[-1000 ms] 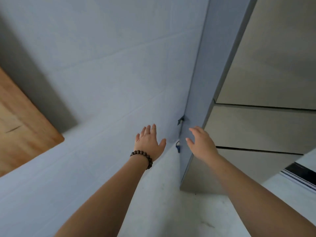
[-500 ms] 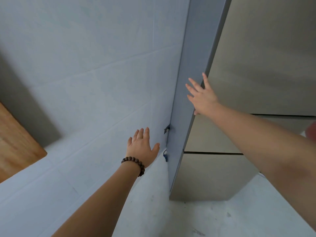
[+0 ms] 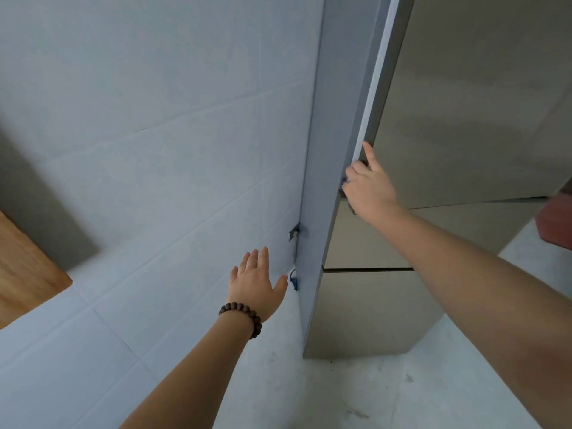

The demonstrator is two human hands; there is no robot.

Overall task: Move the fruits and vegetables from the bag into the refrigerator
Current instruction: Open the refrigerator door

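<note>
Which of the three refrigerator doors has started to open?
The top door: the right hand grips its left edge, where a pale gap shows. The middle door and bottom door sit flush.

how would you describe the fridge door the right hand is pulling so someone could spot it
Find the tall steel-coloured refrigerator standing against the pale tiled wall. It has three stacked doors; the one meant is the top door, the tallest. Unlike the two shut below, its left edge shows a pale gap, with the right hand curled around that edge.

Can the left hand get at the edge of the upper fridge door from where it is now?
Probably yes. The left hand hangs open and empty beside the fridge's side panel, with nothing between it and the door edge above. The right hand already has its grip there.
</note>
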